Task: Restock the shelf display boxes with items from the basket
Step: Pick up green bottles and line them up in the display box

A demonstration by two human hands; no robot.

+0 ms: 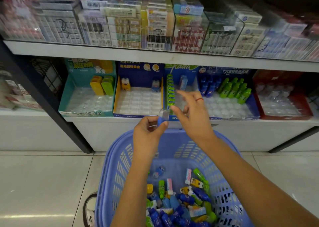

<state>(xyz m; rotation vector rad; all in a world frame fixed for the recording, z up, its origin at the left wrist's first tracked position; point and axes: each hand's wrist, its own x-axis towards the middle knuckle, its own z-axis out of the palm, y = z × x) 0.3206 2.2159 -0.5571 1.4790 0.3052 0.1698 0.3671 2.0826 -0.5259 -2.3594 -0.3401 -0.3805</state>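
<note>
Left hand (148, 137) pinches a half-hidden blue, clear-capped item (163, 115); blurred right hand (191, 113), at its three o'clock, spread and empty.

The upper shelf board (155, 55) hangs low over the display boxes (86, 113), so the way in is from the front. The yellow-walled box (116, 95) has bare tray slots in front and two figures (125, 84) at its back. A green row (170, 90) walls the left side of the next box (181, 67).
</note>
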